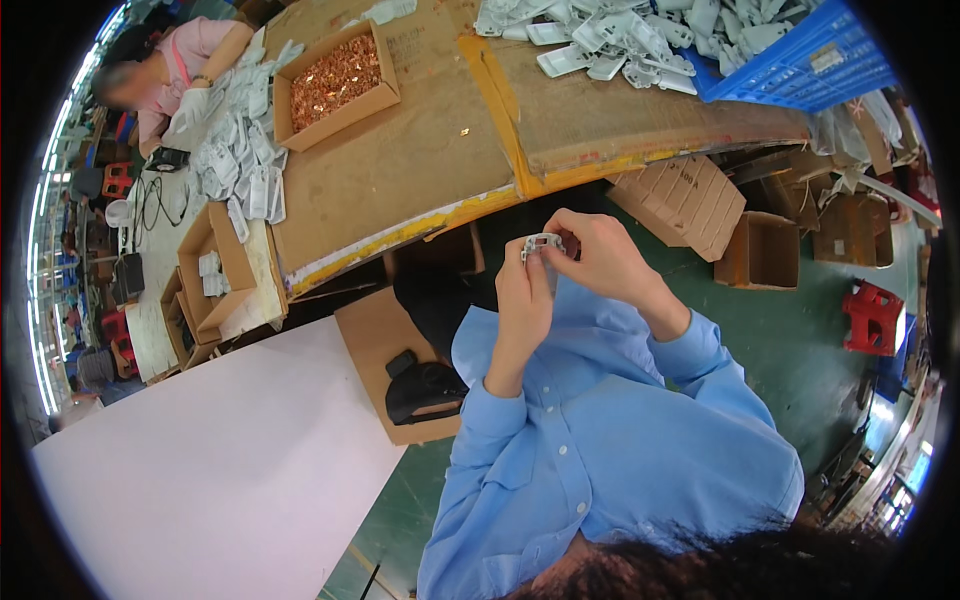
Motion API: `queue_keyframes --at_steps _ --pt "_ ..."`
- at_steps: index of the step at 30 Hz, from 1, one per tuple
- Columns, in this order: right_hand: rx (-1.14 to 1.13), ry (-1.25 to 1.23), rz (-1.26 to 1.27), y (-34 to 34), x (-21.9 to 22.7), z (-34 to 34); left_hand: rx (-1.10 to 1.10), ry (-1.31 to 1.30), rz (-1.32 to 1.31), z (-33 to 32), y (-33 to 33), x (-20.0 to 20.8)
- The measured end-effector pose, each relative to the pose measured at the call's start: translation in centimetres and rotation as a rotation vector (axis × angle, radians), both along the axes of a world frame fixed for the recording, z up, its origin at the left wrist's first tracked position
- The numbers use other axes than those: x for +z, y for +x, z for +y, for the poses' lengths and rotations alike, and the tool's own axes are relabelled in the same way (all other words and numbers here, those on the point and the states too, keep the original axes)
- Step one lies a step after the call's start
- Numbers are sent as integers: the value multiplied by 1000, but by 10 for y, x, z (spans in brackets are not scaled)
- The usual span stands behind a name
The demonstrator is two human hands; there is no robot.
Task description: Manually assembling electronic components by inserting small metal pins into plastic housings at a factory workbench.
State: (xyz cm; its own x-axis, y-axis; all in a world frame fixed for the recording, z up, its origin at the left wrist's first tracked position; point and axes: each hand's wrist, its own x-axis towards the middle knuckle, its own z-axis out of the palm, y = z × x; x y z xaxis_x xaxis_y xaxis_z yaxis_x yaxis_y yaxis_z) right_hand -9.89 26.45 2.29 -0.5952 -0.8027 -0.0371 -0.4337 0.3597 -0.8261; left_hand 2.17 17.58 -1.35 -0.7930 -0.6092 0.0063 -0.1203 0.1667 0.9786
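Observation:
Between my two hands, in front of my chest and off the table's near edge, is a small white plastic housing (541,243) with an open, slotted end facing up. My left hand (524,300) is closed around its body, which is mostly hidden by the fingers. My right hand (603,258) pinches at its top right side, thumb and fingertips pressed together there. Whether a smaller piece sits in the right fingertips cannot be made out. Many similar white plastic housings (612,40) lie heaped on the table (410,150) beyond.
A cardboard box of small copper-coloured parts (388,92) stands on the table. At the far right is a blue plastic crate (800,75). A co-worker (200,60) sits at the left by more housings. Cardboard boxes (757,250) and a red stool (873,316) stand on the floor.

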Motion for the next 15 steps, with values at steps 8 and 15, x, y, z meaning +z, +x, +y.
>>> queue_keyframes --at_steps 8,15 --pt "31 -6 -27 -1 -2 3 -40 40 -31 -1 3 1" --pt "50 -37 -30 -3 -8 7 -92 52 -32 -1 3 2"
